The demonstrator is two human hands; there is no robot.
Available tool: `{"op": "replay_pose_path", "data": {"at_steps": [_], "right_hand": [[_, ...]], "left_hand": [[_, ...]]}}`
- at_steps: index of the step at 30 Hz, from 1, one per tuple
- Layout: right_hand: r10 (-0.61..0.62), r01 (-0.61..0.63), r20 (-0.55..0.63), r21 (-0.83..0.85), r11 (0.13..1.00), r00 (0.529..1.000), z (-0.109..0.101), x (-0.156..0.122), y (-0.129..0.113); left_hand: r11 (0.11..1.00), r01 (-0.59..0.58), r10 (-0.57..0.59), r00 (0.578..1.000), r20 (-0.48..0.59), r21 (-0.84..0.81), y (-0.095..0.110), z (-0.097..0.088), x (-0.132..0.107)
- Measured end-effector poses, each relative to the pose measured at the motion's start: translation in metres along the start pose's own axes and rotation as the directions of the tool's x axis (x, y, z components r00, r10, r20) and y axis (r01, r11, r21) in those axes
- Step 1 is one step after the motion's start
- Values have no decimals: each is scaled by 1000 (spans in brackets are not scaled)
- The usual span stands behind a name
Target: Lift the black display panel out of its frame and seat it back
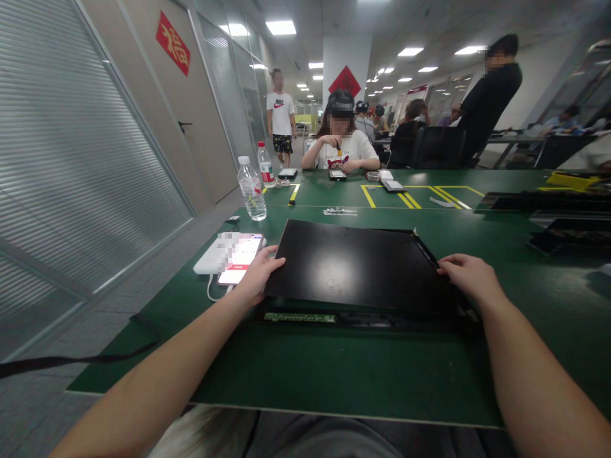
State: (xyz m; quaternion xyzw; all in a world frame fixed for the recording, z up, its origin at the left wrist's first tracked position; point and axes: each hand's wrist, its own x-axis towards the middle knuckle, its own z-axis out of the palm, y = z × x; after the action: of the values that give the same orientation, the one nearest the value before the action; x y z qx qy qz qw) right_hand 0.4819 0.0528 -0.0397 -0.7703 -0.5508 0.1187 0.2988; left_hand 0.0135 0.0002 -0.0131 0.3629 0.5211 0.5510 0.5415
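A flat, glossy black screen panel [344, 264] lies slanted over a black frame [424, 248] on the green table. Its near edge is apart from the frame's near side, where a strip of green circuit board [300, 317] shows. My left hand [261, 270] grips the panel's left edge, thumb on top and the other fingers partly hidden at the edge. At the right side, my right hand [468, 275] pinches the frame's rim, close to the panel's right edge. What lies under the panel is hidden.
Left of the panel, a lit phone [241, 257] with a white cable overlaps a white box-like object [207, 257]. Water bottles [251, 191] stand behind. Dark frame parts [573, 235] lie at right. Across the green table [334, 375], a person [351, 149] works with a screwdriver.
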Motion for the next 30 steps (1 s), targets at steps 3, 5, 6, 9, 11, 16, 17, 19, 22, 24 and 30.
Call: {"op": "replay_pose_path", "data": {"at_steps": [3, 5, 6, 9, 11, 16, 17, 19, 22, 24, 30], "right_hand": [[56, -54, 29, -54, 997, 998, -2, -4, -6], [70, -68, 46, -40, 997, 997, -3, -5, -8], [79, -77, 52, -33, 996, 995, -4, -5, -9], [106, -105, 53, -22, 994, 993, -4, -6, -10], [112, -111, 44, -26, 993, 993, -4, -6, -10], [111, -109, 30, -52, 993, 993, -5, -6, -13], [109, -108, 28, -55, 993, 994, -5, -7, -14], [102, -101, 21, -53, 994, 995, -5, -7, -15], [95, -95, 14, -37, 995, 995, -5, -8, -16], [108, -108, 18, -21, 994, 994, -5, -8, -16], [150, -149, 42, -3, 989, 988, -7, -7, -16]], "left_hand": [[1000, -1, 1, 1000, 3, 5, 0, 0, 0], [1000, -3, 3, 1000, 6, 9, 1, 0, -1], [1000, -4, 4, 1000, 8, 11, 1, 0, -1], [1000, -8, 8, 1000, 12, 12, 1, 0, -1], [1000, -13, 13, 1000, 14, 11, -1, -1, -1], [996, -75, 72, 996, 61, 52, -5, -6, 5], [991, -110, 104, 992, 73, 80, -5, -8, 6], [960, -199, 188, 979, 77, 198, -4, -11, 9], [869, -282, 291, 956, 40, 407, -5, -17, 13], [832, -280, 309, 951, 21, 479, -6, -20, 17], [755, -248, 270, 961, 57, 607, -15, -28, 27]]}}
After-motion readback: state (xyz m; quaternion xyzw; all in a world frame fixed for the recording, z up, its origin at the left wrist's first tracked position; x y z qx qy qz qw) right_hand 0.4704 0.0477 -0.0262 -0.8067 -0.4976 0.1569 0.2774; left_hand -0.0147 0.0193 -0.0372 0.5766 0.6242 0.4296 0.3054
